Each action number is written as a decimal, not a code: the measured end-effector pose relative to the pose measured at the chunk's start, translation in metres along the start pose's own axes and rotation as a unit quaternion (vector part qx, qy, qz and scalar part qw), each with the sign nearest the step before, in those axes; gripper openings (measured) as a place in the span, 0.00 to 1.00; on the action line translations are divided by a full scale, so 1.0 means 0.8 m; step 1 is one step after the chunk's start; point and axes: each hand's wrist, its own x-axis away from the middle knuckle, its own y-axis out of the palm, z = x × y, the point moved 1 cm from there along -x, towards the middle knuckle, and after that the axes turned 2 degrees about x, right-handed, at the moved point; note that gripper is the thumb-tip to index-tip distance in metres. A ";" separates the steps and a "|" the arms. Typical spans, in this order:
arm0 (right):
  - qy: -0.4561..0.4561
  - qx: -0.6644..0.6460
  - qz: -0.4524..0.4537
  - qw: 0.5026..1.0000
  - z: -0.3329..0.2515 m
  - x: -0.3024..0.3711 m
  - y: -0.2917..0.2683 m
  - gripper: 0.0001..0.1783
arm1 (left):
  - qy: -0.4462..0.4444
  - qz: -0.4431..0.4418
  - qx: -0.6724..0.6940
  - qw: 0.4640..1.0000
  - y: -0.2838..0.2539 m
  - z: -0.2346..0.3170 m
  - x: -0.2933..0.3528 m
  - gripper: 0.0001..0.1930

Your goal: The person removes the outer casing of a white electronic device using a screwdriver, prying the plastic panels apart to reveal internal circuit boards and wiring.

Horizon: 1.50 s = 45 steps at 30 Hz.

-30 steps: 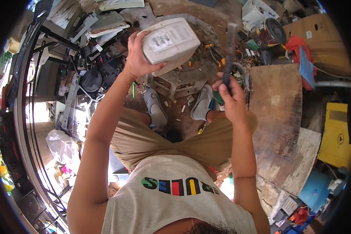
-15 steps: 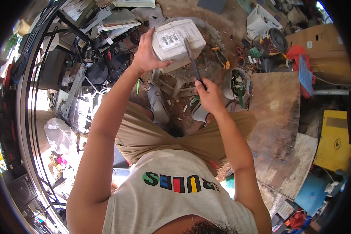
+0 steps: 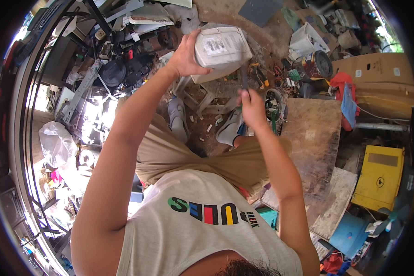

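My left hand (image 3: 185,56) grips the left end of a white boxy plastic casing (image 3: 221,60), thumb along the near side and fingers over the far side. The casing bears a printed label on top and sits tilted over a low, grimy stool-like frame (image 3: 202,101). In my right hand (image 3: 253,109) is a dark bar-shaped metal tool (image 3: 244,76), held by its lower end. Its upper part is blurred against the casing's right side, so I cannot tell whether they touch.
Pliers (image 3: 261,76) with orange-and-black handles lie right of the casing. Beside my right hand stands a round container (image 3: 270,97) of scraps. A worn wooden board (image 3: 313,138) and a yellow case (image 3: 378,177) are at right. Electronic scrap (image 3: 112,73) crowds the left, near a metal rack.
The casing and my left hand have shifted right in the picture. My right hand has moved slightly right and down, and the tool, formerly across the casing's top, is now at its right side.
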 end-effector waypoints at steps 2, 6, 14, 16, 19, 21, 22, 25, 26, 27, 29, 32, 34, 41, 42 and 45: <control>-0.058 -0.084 0.059 0.993 -0.001 0.010 -0.010 0.19 | -0.001 -0.008 -0.006 1.000 0.002 -0.005 0.012 0.68; -0.145 -0.162 0.106 0.970 -0.079 0.015 -0.058 0.20 | 0.001 0.004 0.011 1.000 -0.009 -0.012 0.007 0.68; -0.332 -0.132 0.215 0.909 -0.066 0.005 -0.006 0.22 | -0.034 -0.024 0.021 0.999 -0.011 0.002 0.004 0.67; -0.048 -0.081 0.081 0.992 -0.004 0.009 0.017 0.20 | -0.035 -0.029 0.029 0.999 -0.009 0.004 0.004 0.66; 0.007 -0.102 0.126 0.987 0.028 0.014 0.017 0.19 | -0.009 -0.039 0.022 0.999 -0.011 0.004 0.001 0.66; -0.023 -0.144 0.153 0.978 0.051 0.014 0.003 0.19 | -0.007 -0.053 0.016 0.998 -0.013 -0.002 0.003 0.65; -0.018 -0.136 0.148 0.979 0.057 0.009 -0.012 0.20 | 0.002 -0.059 0.012 0.998 -0.016 -0.002 -0.004 0.65; 0.026 -0.073 0.126 0.989 0.056 -0.006 -0.051 0.30 | 0.044 -0.086 -0.029 0.995 -0.027 -0.010 -0.010 0.64; 0.026 -0.066 0.144 0.987 0.051 -0.014 -0.058 0.35 | 0.067 -0.097 -0.039 0.992 -0.032 -0.013 -0.013 0.64; 0.029 -0.058 0.163 0.985 0.045 -0.025 -0.062 0.39 | 0.078 -0.115 -0.038 0.990 -0.036 -0.015 -0.017 0.64; 0.036 -0.024 0.110 0.993 0.027 -0.065 -0.067 0.49 | 0.069 -0.161 -0.046 0.984 -0.048 -0.006 -0.024 0.64; 0.021 -0.029 0.021 0.999 0.015 -0.125 -0.049 0.52 | 0.058 -0.250 -0.089 0.963 -0.061 0.000 -0.051 0.64; -0.018 -0.012 0.016 1.000 0.027 -0.154 -0.023 0.49 | 0.045 -0.284 -0.104 0.952 -0.059 0.016 -0.062 0.64; 0.035 -0.214 0.019 0.976 0.091 -0.146 -0.025 0.20 | 0.001 -0.326 -0.179 0.928 -0.070 0.006 -0.056 0.69; 0.038 -0.226 0.037 0.973 0.104 -0.149 -0.016 0.19 | 0.007 -0.327 -0.197 0.924 -0.071 0.002 -0.056 0.69; 0.053 -0.257 0.052 0.964 0.128 -0.155 0.005 0.18 | 0.033 -0.329 -0.244 0.912 -0.070 0.006 -0.063 0.71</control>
